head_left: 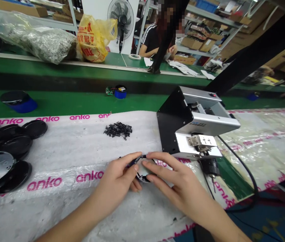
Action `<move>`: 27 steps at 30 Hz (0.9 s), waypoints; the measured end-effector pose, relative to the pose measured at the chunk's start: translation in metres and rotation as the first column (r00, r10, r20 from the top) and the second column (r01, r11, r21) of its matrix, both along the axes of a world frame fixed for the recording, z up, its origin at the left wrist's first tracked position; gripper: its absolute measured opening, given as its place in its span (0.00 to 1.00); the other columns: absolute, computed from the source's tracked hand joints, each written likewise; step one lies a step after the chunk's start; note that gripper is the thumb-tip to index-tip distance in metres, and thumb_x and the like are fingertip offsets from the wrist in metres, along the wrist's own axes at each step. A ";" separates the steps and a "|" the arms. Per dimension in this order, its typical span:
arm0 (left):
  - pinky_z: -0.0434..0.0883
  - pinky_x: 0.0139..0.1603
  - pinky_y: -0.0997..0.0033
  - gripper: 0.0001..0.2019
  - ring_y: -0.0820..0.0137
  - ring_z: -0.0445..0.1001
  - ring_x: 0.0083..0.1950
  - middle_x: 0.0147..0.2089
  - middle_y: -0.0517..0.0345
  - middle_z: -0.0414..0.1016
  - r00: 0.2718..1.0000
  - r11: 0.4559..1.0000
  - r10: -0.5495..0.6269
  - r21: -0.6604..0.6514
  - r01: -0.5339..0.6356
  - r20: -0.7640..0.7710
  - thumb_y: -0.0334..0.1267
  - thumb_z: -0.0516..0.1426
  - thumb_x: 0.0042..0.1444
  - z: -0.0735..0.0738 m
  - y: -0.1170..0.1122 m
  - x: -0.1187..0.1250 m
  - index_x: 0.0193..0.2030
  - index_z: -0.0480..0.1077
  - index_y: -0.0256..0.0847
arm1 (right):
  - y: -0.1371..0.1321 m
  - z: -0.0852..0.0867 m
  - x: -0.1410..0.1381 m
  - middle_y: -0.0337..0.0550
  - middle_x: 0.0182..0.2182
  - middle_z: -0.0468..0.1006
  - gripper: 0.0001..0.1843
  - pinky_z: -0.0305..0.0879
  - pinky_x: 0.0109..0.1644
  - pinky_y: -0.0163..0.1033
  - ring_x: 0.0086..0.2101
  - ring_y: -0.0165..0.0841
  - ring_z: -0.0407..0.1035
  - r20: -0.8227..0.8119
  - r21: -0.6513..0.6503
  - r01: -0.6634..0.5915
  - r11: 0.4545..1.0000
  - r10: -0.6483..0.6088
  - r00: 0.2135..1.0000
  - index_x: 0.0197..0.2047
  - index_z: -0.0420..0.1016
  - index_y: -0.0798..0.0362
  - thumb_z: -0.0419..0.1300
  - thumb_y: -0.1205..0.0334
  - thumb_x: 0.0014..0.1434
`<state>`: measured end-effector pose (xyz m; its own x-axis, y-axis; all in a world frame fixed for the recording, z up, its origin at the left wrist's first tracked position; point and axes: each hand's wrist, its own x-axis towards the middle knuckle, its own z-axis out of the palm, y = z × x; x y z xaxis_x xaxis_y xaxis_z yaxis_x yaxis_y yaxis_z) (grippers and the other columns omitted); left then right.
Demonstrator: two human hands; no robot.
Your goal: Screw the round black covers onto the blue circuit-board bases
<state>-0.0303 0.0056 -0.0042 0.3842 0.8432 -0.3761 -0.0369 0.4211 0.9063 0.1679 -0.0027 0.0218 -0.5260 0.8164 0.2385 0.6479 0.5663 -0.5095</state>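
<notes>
A black ring-shaped part point(142, 169) with a pale centre lies on the white foam sheet point(77, 148). My left hand point(118, 179) grips its left rim between thumb and curled fingers. My right hand point(175, 183) holds its right rim, thumb on top and fingers pressed along the edge. A small pile of tiny black pieces point(118, 129) lies just beyond the hands. A silver and black bench machine point(195, 126) stands close to the right of the ring, with an electric screwdriver point(209, 168) lying in front of it.
Several black round lids point(8, 154) are stacked at the left. Behind runs a green conveyor point(69, 102) carrying a blue-based part point(18, 101) and a small blue piece point(119, 92). Farther back sit plastic bags point(41, 40), a fan point(121, 16) and a seated person point(154, 40).
</notes>
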 end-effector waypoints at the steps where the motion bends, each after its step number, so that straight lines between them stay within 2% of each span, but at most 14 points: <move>1: 0.75 0.33 0.69 0.22 0.70 0.77 0.27 0.24 0.60 0.76 1.000 1.000 0.004 0.002 -0.004 -0.015 0.40 0.53 0.65 0.000 -0.001 0.000 0.64 0.66 0.38 | -0.001 -0.001 -0.001 0.50 0.53 0.74 0.16 0.76 0.52 0.43 0.51 0.39 0.73 -0.024 -0.002 0.046 0.999 -0.046 0.999 0.55 0.75 0.50 0.58 0.65 0.65; 3: 0.76 0.34 0.68 0.22 0.69 0.78 0.28 0.25 0.59 0.78 1.000 1.000 -0.001 0.005 0.002 -0.020 0.41 0.53 0.65 -0.001 -0.002 0.001 0.64 0.67 0.39 | -0.002 -0.002 -0.004 0.49 0.48 0.76 0.14 0.77 0.48 0.43 0.47 0.39 0.74 -0.070 -0.009 0.097 0.995 -0.098 0.993 0.52 0.77 0.50 0.61 0.64 0.63; 8: 0.77 0.32 0.68 0.23 0.67 0.79 0.28 0.25 0.60 0.78 1.000 0.999 0.012 -0.030 -0.012 0.000 0.45 0.57 0.62 -0.001 -0.002 0.004 0.62 0.68 0.40 | -0.001 0.002 -0.009 0.46 0.42 0.79 0.12 0.76 0.45 0.42 0.44 0.38 0.74 -0.138 -0.037 0.100 0.994 -0.104 0.985 0.49 0.77 0.49 0.64 0.65 0.61; 14: 0.77 0.32 0.70 0.22 0.69 0.79 0.27 0.26 0.62 0.78 1.000 0.997 0.000 -0.077 0.001 0.011 0.41 0.60 0.59 0.002 0.000 0.005 0.59 0.69 0.41 | 0.003 0.012 -0.011 0.42 0.40 0.78 0.11 0.73 0.43 0.41 0.41 0.37 0.74 -0.016 -0.162 0.180 0.970 -0.185 0.983 0.44 0.75 0.48 0.66 0.67 0.58; 20: 0.77 0.30 0.71 0.15 0.71 0.78 0.25 0.26 0.63 0.76 1.000 0.999 0.015 -0.033 -0.015 -0.001 0.38 0.59 0.59 0.007 0.004 0.006 0.53 0.70 0.42 | 0.002 0.012 -0.015 0.41 0.40 0.78 0.11 0.72 0.41 0.40 0.40 0.36 0.74 0.064 -0.126 0.182 0.975 -0.175 0.982 0.45 0.73 0.48 0.64 0.68 0.59; 23: 0.75 0.26 0.74 0.12 0.71 0.77 0.22 0.23 0.66 0.73 0.997 0.995 -0.064 -0.080 0.067 0.032 0.37 0.60 0.58 0.006 0.011 0.004 0.48 0.66 0.43 | 0.003 0.013 -0.009 0.42 0.41 0.79 0.12 0.73 0.42 0.41 0.41 0.38 0.74 0.104 -0.056 0.131 0.990 -0.125 0.987 0.47 0.73 0.47 0.64 0.66 0.60; 25: 0.74 0.23 0.76 0.14 0.73 0.76 0.20 0.22 0.67 0.72 0.986 0.980 -0.139 -0.133 0.151 0.093 0.35 0.60 0.56 0.004 0.015 0.002 0.48 0.63 0.43 | 0.010 0.021 -0.006 0.42 0.40 0.80 0.13 0.74 0.39 0.41 0.39 0.38 0.76 0.165 0.012 0.024 1.000 -0.025 0.986 0.49 0.73 0.46 0.63 0.64 0.60; 27: 0.74 0.21 0.75 0.17 0.74 0.74 0.18 0.27 0.66 0.73 0.958 0.963 -0.207 -0.133 0.236 0.200 0.33 0.62 0.54 0.001 0.020 0.000 0.49 0.62 0.43 | 0.022 0.036 -0.015 0.43 0.38 0.81 0.13 0.75 0.34 0.41 0.36 0.39 0.77 0.226 0.073 -0.132 0.989 0.112 0.968 0.51 0.73 0.45 0.61 0.61 0.62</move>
